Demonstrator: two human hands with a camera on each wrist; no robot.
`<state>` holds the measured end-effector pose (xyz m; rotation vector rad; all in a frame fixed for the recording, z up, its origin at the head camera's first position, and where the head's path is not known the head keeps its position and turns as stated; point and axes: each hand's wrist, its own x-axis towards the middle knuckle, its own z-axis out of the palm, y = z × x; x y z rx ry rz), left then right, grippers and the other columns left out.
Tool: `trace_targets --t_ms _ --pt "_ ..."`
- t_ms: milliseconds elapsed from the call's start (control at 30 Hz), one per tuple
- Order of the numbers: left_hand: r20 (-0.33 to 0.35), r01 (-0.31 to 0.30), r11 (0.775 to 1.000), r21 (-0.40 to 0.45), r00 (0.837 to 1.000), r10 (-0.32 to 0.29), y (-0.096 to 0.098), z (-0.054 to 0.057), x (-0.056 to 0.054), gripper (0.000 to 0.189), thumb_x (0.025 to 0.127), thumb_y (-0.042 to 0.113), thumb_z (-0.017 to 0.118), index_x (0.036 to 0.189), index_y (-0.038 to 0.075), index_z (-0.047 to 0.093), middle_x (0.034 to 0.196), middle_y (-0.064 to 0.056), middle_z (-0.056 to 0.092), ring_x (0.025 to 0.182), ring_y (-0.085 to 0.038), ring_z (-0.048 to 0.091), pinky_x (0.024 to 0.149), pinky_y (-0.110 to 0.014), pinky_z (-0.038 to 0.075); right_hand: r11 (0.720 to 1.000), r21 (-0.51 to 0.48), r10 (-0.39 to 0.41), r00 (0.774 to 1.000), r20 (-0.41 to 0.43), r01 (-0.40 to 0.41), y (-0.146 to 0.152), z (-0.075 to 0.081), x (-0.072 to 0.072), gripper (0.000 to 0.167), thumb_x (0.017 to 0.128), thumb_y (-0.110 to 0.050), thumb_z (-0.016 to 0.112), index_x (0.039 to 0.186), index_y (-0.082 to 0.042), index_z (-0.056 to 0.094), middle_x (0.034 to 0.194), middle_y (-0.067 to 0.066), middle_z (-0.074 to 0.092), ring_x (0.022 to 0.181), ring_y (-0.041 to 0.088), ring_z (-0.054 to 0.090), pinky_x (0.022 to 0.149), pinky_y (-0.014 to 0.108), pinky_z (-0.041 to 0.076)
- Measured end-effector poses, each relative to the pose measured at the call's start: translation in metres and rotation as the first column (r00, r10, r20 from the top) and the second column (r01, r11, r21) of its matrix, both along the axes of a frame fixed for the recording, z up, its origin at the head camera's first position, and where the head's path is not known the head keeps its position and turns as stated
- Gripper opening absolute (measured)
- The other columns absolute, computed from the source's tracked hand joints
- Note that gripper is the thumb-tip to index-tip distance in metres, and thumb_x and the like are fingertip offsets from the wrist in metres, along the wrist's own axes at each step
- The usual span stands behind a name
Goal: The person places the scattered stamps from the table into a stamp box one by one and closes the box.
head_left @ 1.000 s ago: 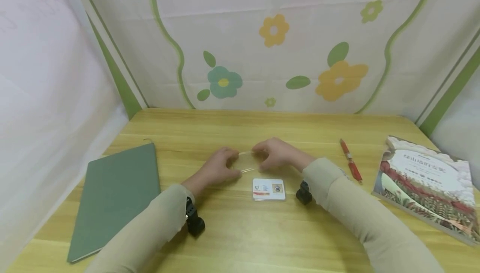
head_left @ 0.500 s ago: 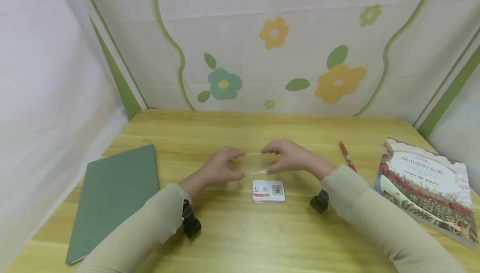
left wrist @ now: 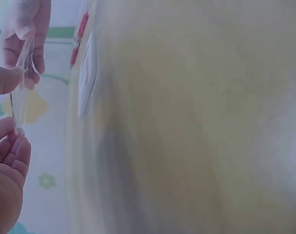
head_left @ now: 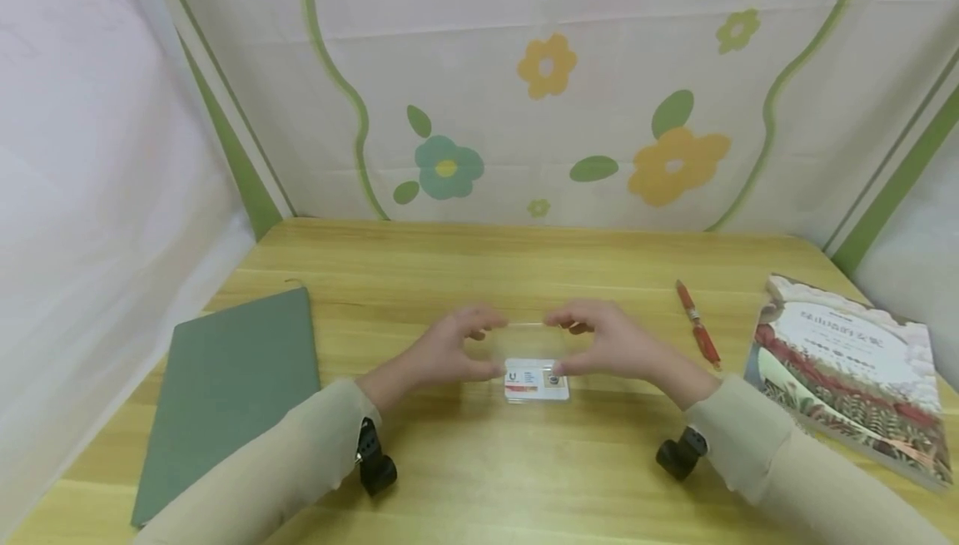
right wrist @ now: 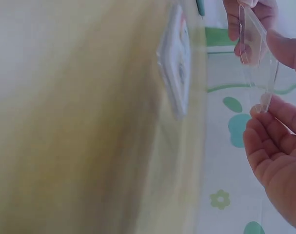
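Observation:
A clear, thin rectangular plastic cover (head_left: 529, 342) is held up between both hands, above the table. My left hand (head_left: 451, 350) pinches its left end, thumb on the near edge and fingers on the far one. On the opposite end, my right hand (head_left: 610, 344) pinches it the same way. Both wrist views show the see-through cover (right wrist: 258, 53) tilted and apart from the tabletop. Below its near edge lies a white ID card (head_left: 524, 389) with a logo and small picture, seemingly in a shallow clear case. In the right wrist view this card (right wrist: 176, 58) looks thick-edged.
A green notebook (head_left: 232, 399) lies at the left of the wooden table (head_left: 464, 487). To the right are a red pen (head_left: 698, 326) and a book with an illustrated cover (head_left: 850, 370). A flower-patterned cloth (head_left: 479, 71) hangs behind the table.
Both hands have carried the clear cover to the right and toward the person, from behind the ID card to over its far part. The card has stayed in place.

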<state>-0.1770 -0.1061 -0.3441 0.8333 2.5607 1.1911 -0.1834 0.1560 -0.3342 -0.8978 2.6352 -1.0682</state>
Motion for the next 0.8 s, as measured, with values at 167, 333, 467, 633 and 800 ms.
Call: trace_targets --t_ms 167,333,467,633,800 --pt "0.009 0.032 0.999 0.003 0.999 -0.032 0.003 -0.005 0.006 0.060 0.074 0.019 0.077 0.127 0.006 0.054 0.132 -0.007 0.048 0.106 -0.028 0.056 0.089 -0.038 0.049 0.999 -0.019 -0.026 1.000 0.013 0.026 0.003 -0.010 0.013 0.059 0.070 -0.032 0.080 0.119 -0.005 0.059 0.120 0.007 0.059 0.106 0.027 0.056 0.091 0.045 0.047" --pt "0.030 0.019 0.999 -0.035 0.999 -0.018 0.009 -0.009 0.013 0.060 0.073 0.023 0.078 0.126 0.007 0.055 0.130 -0.007 0.050 0.108 -0.026 0.054 0.092 -0.040 0.047 0.998 -0.008 -0.060 0.997 0.039 0.060 0.004 -0.018 0.021 0.058 0.068 -0.031 0.080 0.117 -0.006 0.061 0.120 0.007 0.059 0.105 0.027 0.055 0.090 0.045 0.046" --pt "0.032 0.001 0.997 -0.079 0.999 0.002 0.014 -0.014 0.016 0.061 0.073 0.024 0.078 0.126 0.007 0.056 0.131 -0.008 0.051 0.116 -0.025 0.050 0.099 -0.042 0.041 0.997 0.006 -0.072 0.996 0.061 0.072 0.005 -0.024 0.023 0.058 0.067 -0.032 0.081 0.116 -0.007 0.062 0.120 0.007 0.060 0.108 0.028 0.054 0.093 0.048 0.045" --pt "0.027 0.001 0.996 -0.093 1.000 0.002 0.016 -0.020 0.017 0.061 0.072 0.023 0.078 0.126 0.006 0.056 0.129 -0.008 0.052 0.119 -0.024 0.048 0.102 -0.041 0.038 0.995 0.000 -0.097 0.992 0.086 0.097 0.006 -0.029 0.024 0.056 0.067 -0.030 0.081 0.116 -0.010 0.062 0.123 0.008 0.058 0.113 0.031 0.051 0.096 0.052 0.040" --pt "0.025 0.007 0.995 -0.098 1.000 -0.004 0.017 -0.024 0.015 0.061 0.073 0.022 0.078 0.127 0.005 0.055 0.129 -0.010 0.051 0.120 -0.026 0.047 0.103 -0.042 0.037 0.992 -0.027 -0.118 0.982 0.149 0.124 0.006 -0.035 0.024 0.056 0.067 -0.028 0.081 0.118 -0.014 0.061 0.126 0.007 0.056 0.119 0.029 0.048 0.101 0.053 0.035"
